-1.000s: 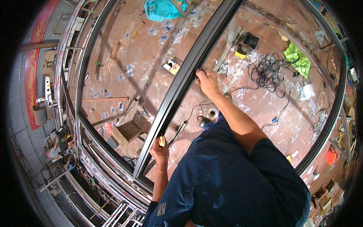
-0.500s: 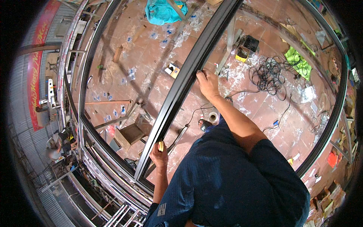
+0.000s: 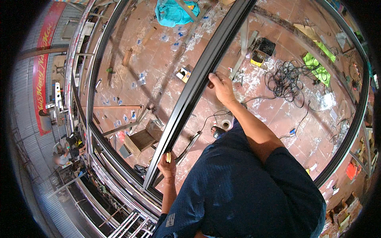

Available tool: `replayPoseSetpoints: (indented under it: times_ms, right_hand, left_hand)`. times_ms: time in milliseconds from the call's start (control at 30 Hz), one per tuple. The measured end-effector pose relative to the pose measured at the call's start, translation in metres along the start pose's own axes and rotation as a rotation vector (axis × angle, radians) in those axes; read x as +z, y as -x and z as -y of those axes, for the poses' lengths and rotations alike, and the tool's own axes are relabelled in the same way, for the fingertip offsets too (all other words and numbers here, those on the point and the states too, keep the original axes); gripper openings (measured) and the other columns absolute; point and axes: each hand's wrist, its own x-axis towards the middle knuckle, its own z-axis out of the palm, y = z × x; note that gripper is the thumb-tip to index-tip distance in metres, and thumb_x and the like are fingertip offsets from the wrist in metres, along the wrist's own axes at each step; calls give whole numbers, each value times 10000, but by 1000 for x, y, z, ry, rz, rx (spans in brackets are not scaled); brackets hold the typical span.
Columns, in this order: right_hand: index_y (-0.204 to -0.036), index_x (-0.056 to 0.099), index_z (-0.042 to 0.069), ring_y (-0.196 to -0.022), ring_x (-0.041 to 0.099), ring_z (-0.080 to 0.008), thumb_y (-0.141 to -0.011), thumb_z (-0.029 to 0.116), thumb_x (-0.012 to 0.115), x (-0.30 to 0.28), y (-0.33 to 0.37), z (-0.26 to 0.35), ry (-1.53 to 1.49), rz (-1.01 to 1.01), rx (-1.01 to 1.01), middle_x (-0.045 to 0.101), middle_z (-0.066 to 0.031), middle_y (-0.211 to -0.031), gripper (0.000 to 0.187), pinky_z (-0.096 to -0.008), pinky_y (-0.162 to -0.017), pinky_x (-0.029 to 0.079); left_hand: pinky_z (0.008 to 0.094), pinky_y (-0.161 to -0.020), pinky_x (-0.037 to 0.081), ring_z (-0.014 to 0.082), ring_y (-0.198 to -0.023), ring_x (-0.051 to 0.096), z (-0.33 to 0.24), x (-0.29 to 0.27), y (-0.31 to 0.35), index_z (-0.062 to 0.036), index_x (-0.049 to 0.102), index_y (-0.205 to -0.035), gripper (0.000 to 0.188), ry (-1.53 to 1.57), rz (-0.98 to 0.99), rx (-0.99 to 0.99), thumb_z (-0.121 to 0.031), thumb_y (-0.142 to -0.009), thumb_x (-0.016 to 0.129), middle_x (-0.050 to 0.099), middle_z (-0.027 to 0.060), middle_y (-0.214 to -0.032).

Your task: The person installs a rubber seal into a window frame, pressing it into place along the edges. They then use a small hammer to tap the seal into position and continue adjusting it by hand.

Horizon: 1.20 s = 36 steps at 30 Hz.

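Observation:
A long dark metal bar (image 3: 186, 95) runs diagonally across a large dark metal frame (image 3: 92, 99), from the top middle down to the lower left. My right hand (image 3: 220, 85) grips this bar about halfway along. My left hand (image 3: 168, 166) sits near the bar's lower end, touching it, with a small yellowish piece (image 3: 168, 157) between its fingers. I wear a dark blue shirt that fills the lower right.
Below lies a reddish tiled floor with white debris. On it are a tangle of black cable (image 3: 287, 79), a yellow and black tool (image 3: 262, 53), a turquoise bag (image 3: 172, 12), green cloth (image 3: 317, 65), a wooden box (image 3: 141, 139) and stacked metal profiles (image 3: 115, 214) at the lower left.
The view has shifted slightly. My right hand stays on the bar and my left hand stays at its lower end.

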Motion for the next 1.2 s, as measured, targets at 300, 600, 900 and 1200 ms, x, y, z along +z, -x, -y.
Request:
replayPoseSetpoints:
  times_ms: [300,600,900,1200]
  right_hand:
    - [-841,641,-24,-620,605,-198,-1028,362,606,-3,-18,13,225,-123,-53,613,-96,-654,430,-380,-624,488]
    - [-847,652,-20,-633,585,-151,-1036,301,598,-10,-32,19,103,-84,29,602,-55,-678,377,-326,-615,465]
    - [-855,705,6,-614,581,-138,-1011,274,626,-19,-38,37,30,-92,26,624,-68,-659,320,-332,-584,441]
    - [-822,646,-20,-600,612,-233,-1051,396,541,-8,-45,20,191,-195,-18,589,-122,-617,486,-404,-609,475]
  left_hand:
    - [338,-556,532,171,-591,702,-9,0,-1,-9,680,-867,234,-9,-31,77,-200,-972,765,721,107,-678]
    - [340,-580,577,185,-645,748,11,4,0,-23,684,-904,226,-70,-19,121,-217,-975,776,742,94,-712]
    - [406,-616,510,277,-607,627,5,7,4,-15,680,-884,164,79,-39,-29,-144,-896,782,624,164,-693]
    - [382,-598,511,230,-601,628,-7,-3,2,-18,689,-900,137,-16,-4,12,-120,-905,781,636,151,-691]
